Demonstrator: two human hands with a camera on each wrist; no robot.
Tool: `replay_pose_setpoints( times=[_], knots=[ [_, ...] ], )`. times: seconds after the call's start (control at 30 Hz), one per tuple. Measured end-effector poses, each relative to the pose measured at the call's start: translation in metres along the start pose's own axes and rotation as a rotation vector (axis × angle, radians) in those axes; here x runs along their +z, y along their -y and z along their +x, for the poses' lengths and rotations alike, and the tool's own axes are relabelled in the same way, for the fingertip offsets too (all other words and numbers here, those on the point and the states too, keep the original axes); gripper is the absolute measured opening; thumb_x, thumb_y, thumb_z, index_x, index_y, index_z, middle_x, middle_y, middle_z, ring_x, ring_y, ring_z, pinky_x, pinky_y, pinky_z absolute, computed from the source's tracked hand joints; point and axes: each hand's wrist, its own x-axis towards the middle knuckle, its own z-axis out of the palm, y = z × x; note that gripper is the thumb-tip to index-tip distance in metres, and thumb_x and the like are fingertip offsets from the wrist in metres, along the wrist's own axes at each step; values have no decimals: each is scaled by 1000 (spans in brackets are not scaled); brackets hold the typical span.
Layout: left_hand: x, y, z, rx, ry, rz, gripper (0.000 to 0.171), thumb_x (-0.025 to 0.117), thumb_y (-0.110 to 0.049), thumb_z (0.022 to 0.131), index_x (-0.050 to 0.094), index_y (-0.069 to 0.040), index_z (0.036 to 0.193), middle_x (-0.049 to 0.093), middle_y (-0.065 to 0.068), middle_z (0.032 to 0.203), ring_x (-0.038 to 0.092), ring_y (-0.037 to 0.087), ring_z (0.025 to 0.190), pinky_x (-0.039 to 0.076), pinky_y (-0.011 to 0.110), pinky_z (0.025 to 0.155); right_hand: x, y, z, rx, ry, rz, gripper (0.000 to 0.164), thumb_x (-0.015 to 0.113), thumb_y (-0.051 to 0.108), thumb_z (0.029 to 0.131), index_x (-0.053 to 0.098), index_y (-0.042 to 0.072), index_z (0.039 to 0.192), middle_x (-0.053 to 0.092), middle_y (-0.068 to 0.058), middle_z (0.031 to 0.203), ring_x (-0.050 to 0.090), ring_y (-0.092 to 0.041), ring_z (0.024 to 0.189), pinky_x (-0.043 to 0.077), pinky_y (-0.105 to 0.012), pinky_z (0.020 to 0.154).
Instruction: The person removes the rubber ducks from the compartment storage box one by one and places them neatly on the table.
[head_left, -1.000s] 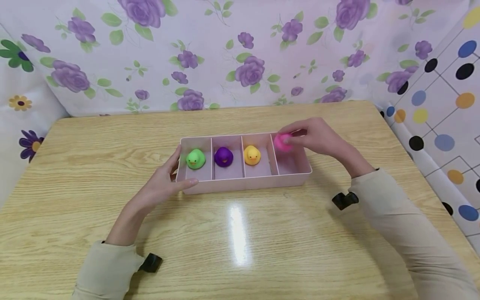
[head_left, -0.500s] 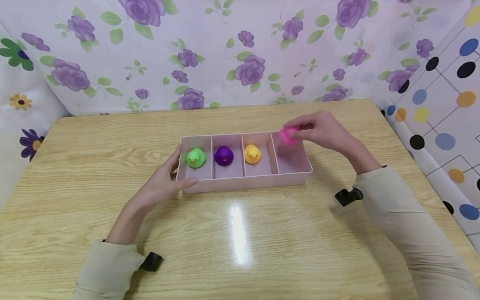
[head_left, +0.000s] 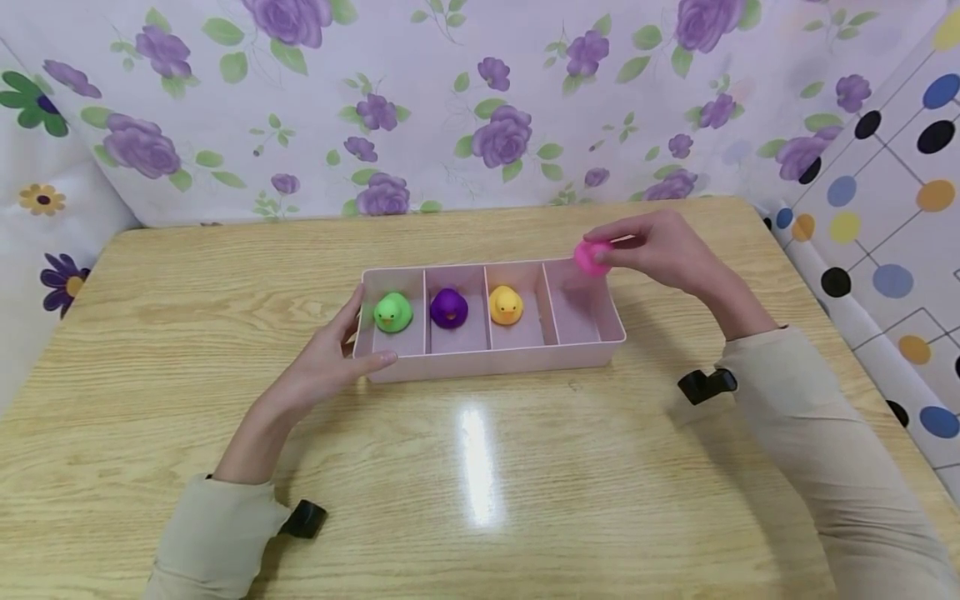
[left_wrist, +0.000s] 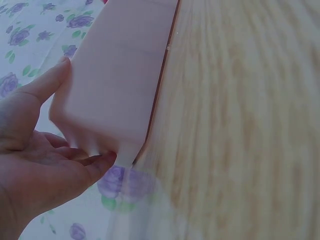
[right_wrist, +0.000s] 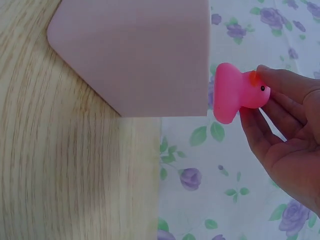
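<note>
A pale pink divided box (head_left: 487,363) lies lengthwise across the table. From left to right its compartments hold a green rubber duck (head_left: 393,312), a purple rubber duck (head_left: 448,308) and a yellow rubber duck (head_left: 506,306); the rightmost one holds nothing. My left hand (head_left: 322,367) grips the box's left end, thumb at the front rim and fingers round the end wall, as the left wrist view also shows. Above the box's far right corner, my right hand (head_left: 667,250) pinches a pink rubber duck (right_wrist: 232,92) by its head between thumb and fingers, raised clear of the rim.
The wooden table (head_left: 375,500) extends around the box on all sides. Behind it hangs a purple-flowered cloth (head_left: 420,100), and a dotted cloth (head_left: 885,233) borders the right side. Black wrist cameras (head_left: 303,520) sit at both sleeves.
My right hand has lifted the pink duck from within the rightmost compartment, up and to the right over the far corner. The left hand and the box stay about where they were.
</note>
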Motion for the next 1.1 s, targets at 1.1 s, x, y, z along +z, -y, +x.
replay_pose_setpoints(
  times=[1.1],
  knots=[
    [-1,0,-2,7,8,10,102,72,-24,90,-7,-21,155,3,11,161,14,34,144,23,51,112,-9,-42,-3,139,-40,29,44,70,30,90,65,8,128,62,-14,127,60,-26,111,47,-39,93]
  ],
)
